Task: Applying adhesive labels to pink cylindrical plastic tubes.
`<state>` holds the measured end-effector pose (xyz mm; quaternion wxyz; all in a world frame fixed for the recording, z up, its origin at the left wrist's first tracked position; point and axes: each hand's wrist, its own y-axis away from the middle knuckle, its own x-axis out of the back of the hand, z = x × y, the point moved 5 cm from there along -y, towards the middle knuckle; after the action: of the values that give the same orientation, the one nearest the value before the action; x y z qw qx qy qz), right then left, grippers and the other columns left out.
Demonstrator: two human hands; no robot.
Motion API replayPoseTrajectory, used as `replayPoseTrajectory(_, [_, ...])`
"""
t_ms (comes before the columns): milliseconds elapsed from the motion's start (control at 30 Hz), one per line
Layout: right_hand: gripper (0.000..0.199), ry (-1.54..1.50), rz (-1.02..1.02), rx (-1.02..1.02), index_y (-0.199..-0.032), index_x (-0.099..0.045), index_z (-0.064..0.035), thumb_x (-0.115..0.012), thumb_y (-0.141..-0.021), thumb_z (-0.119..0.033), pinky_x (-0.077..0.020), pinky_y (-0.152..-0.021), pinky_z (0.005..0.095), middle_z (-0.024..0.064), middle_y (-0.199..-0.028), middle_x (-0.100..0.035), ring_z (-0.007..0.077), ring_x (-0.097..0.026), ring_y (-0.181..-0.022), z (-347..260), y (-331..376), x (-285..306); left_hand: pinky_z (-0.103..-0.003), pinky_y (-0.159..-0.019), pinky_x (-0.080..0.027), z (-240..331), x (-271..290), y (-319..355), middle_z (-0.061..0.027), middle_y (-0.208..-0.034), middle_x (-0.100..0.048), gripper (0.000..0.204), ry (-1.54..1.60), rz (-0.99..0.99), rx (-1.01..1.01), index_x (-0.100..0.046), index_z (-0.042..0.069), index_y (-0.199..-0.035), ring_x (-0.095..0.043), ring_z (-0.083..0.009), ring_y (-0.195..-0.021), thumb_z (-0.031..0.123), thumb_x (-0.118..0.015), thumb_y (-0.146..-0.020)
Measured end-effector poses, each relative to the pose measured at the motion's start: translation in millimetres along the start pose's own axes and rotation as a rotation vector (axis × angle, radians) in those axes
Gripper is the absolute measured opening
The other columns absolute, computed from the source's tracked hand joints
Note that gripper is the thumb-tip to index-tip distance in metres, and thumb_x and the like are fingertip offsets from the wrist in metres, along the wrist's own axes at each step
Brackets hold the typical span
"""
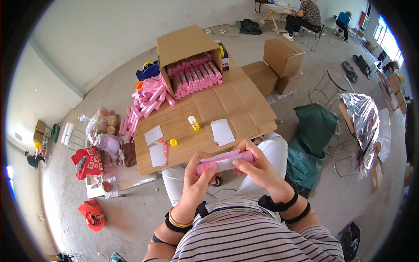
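Both my hands hold one pink tube (224, 160) with a white paper slip wrapped along it, above my lap. My left hand (198, 174) grips its left end, and my right hand (255, 166) pinches its right end and the slip. Ahead on the wooden table (183, 131) stand a small yellow glue bottle (193, 122), its yellow cap (173, 142), white paper slips (222, 131) and another pink tube (164, 148) lying on a slip. A cardboard box (187, 59) tipped on its side is packed with pink tubes, and a loose heap of pink tubes (146, 102) lies left of it.
Flattened cardboard (238, 105) covers the table's right part. Closed boxes (281, 59) stand beyond it. A green bag (312, 135) and a silver foil sheet (364, 118) lie at right. Bags of fruit (104, 124) and red bags (89, 161) sit left. Other people sit far back.
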<state>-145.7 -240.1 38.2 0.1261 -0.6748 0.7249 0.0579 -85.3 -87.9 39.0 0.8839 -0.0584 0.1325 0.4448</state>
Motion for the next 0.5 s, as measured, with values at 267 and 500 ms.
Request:
replayPoseTrajectory(267, [0.012,-0.057,0.04,0.006,-0.096,-0.048,-0.0051,-0.058,-0.092,-0.011,-0.0403,-0.06,0.02,-0.0006,-0.077,-0.052,0.0044,-0.05,-0.067,0.8,-0.3,-5.3,-0.017,-0.053,-0.039,4.6,-2.1,2.9,-0.0057,-0.093,-0.06,0.01,-0.059,0.014,-0.058,-0.052,0.004,-0.097,-0.057,-0.0078,-0.071,0.01,-0.055,-0.09])
replayPoseTrajectory(500, [0.011,-0.091,0.028,-0.05,-0.095,-0.048,-0.0063,-0.057,-0.092,-0.011,-0.0391,-0.057,0.0195,-0.0017,-0.073,-0.051,0.004,-0.049,-0.063,3.2,0.9,-9.2,-0.017,-0.052,-0.038,9.9,-1.7,4.9,-0.0052,-0.093,-0.059,0.007,-0.019,-0.023,-0.047,-0.055,0.003,-0.093,-0.058,-0.009,-0.072,0.008,-0.054,-0.087])
